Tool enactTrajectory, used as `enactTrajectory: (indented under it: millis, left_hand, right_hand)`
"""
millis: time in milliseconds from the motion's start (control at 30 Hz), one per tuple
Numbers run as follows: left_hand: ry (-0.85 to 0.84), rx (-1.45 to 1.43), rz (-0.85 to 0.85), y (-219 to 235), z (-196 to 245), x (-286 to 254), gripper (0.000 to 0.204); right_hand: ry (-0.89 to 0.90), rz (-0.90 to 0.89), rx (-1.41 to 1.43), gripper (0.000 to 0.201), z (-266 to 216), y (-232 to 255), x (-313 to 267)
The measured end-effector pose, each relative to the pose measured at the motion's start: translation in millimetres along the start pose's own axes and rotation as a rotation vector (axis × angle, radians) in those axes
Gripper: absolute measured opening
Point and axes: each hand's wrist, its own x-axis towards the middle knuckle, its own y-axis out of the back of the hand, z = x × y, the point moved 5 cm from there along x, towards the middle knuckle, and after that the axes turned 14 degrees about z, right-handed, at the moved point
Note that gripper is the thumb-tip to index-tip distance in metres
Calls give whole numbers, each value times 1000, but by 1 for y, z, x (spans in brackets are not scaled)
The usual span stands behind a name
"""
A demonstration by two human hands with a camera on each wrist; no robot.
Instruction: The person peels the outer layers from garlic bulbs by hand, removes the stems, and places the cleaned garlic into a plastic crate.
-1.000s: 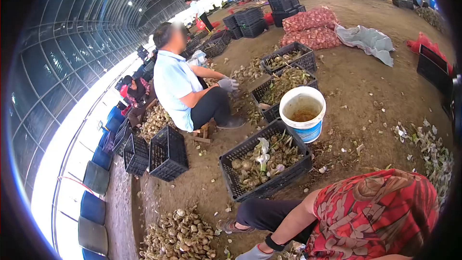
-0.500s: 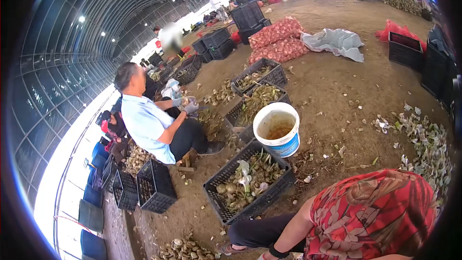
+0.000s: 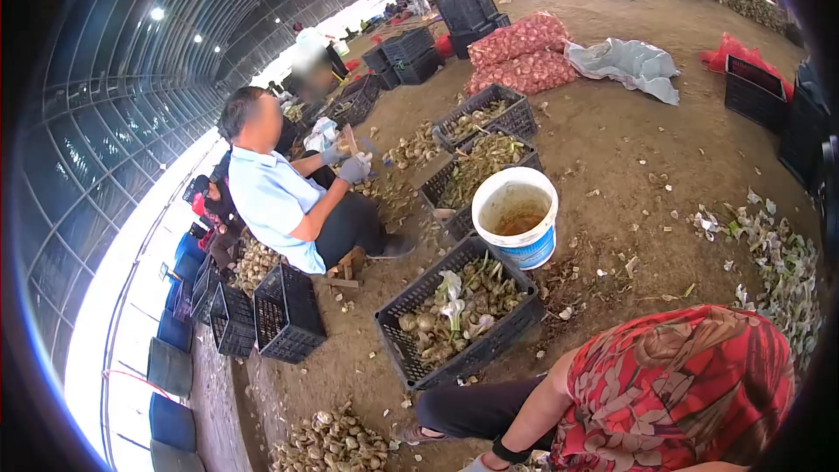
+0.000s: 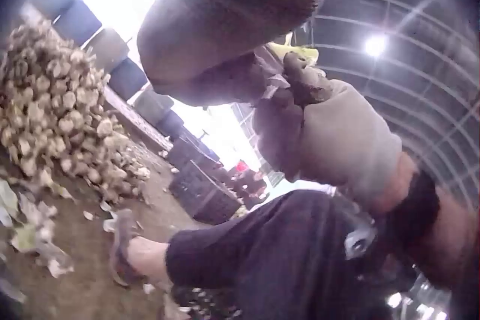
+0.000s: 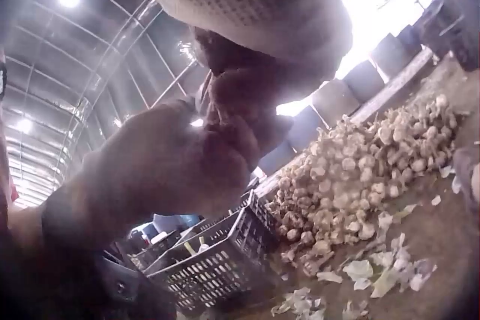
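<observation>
Both my hands wear pale gloves and meet in front of me. In the left wrist view my left hand (image 4: 232,27) looms large at the top, fingers curled in. Opposite it, my right hand (image 4: 330,125) has bent fingers close against the left one. Between them shows a bit of pale, papery garlic (image 4: 274,80) with a yellow-green end, mostly hidden by the fingers. The right wrist view shows my right hand (image 5: 255,12) above and the left from the side, both gripping at the same spot. Only a sliver of my left hand (image 3: 476,465) appears in the head view.
A heap of garlic bulbs (image 3: 332,446) lies on the dirt floor beside my foot. Ahead stand a black crate (image 3: 476,357) of garlic and a white bucket (image 3: 516,188). A person in a light blue shirt (image 3: 271,201) sits to the left; red net sacks (image 3: 520,70) lie behind.
The head view swung right, then slightly back. The seated person's hands rose from near the floor pile to in front of the chest. My visible left hand stays low at the frame's edge.
</observation>
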Motion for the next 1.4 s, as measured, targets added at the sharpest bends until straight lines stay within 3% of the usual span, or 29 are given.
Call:
enactTrajectory:
  millis: [33, 133, 233, 267, 367, 400, 500, 533, 633, 667, 700, 733, 800, 833, 900, 967, 1000, 1033, 1100, 1133, 1167, 1267, 1333, 1400]
  left_hand:
    - [19, -4, 5, 2, 1, -7, 55]
    - [36, -25, 20, 1, 3, -10, 54]
    - [58, -46, 70, 14, -4, 0, 54]
    - [63, -52, 90, 19, -6, 6, 54]
    - [93, -63, 141, 34, -14, 20, 54]
    - [102, -68, 157, 38, -17, 24, 54]
    - [139, -92, 204, 53, -22, 30, 54]
    - [158, -102, 221, 57, -24, 32, 54]
    - [222, -181, 266, 76, -31, 34, 55]
    - [254, -221, 284, 83, -35, 34, 55]
    - [310, -295, 316, 96, -43, 33, 55]
    - [368, -377, 367, 110, -50, 27, 55]
    - [520, -620, 525, 136, -65, 7, 56]
    - [601, -763, 624, 147, -71, -7, 56]
    - [720, -1054, 783, 161, -84, -34, 57]
    - [775, -1285, 913, 166, -98, -48, 58]
    - [618, -1381, 619, 168, -121, -56, 56]
    - [768, -1424, 889, 170, -122, -63, 59]
    - [650, -1622, 806, 167, -126, -77, 59]
    - [721, -1481, 919, 170, -123, -82, 60]
    - [794, -1336, 1016, 173, -119, -87, 61]
    - [805, -1310, 973, 176, -117, -98, 60]
    - [794, -1307, 1025, 177, -118, -104, 57]
    - [734, -1155, 966, 181, -119, -108, 55]
  right_hand:
    - [21, -25, -73, 25, -5, 0, -4]
    - [423, 157, -678, 23, 20, -19, 6]
    - [266, 195, -680, 24, 65, 5, 30]
    - [197, 78, -583, 25, 28, 12, 12]
    - [226, 184, -494, 25, -6, 15, 2]
    - [253, 247, -591, 24, -16, 16, -3]
    - [140, 278, -658, 24, 40, 16, 18]
    - [-174, 229, -630, 28, 36, 35, 10]
    - [-226, 113, -851, 25, 37, 46, 16]
    - [-87, -149, -919, 30, 46, 31, 19]
    - [-5, -287, -900, 32, 58, 14, 14]
    - [51, -373, -899, 34, 30, 9, 2]
    - [88, -243, -765, 28, 9, 7, -4]
    - [269, -255, -684, 27, -8, 6, -12]
    - [228, -223, -459, 37, -33, -1, -13]
    - [3, -350, -239, 43, -21, -30, -13]
    - [-136, -426, -175, 38, -27, -43, -19]
    - [-115, -428, -122, 36, -23, -56, -25]
    - [-366, -462, 83, 43, -26, -67, -42]
    - [-542, -509, 150, 45, -31, -74, -47]
    - [-449, -523, 126, 46, -33, -80, -47]
    - [-176, -521, -21, 58, -48, -90, -49]
    - [-197, -512, -90, 63, -54, -93, -49]
    - [-154, -496, -194, 63, -48, -95, -46]
